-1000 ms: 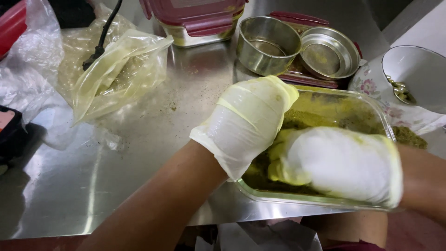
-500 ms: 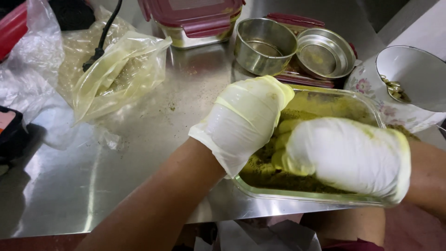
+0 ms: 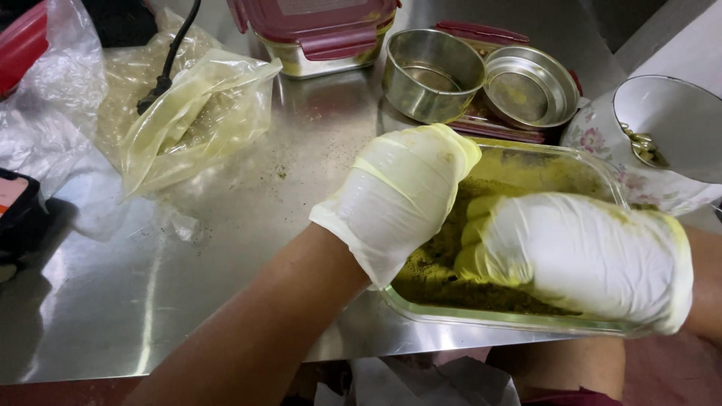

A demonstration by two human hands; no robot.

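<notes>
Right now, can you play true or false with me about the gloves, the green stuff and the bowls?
1. Both hands wear white gloves smeared yellow-green. True: see the left hand and the right hand.
2. The green powder sits in a round metal bowl. False: it fills a clear glass dish.
3. Two metal bowls stand behind the dish. True.
4. The plastic bag lies to the right of the dish. False: it lies to the left, on the steel table.
5. The flowered cup is upside down. False: its open mouth shows, with something small inside.
</notes>
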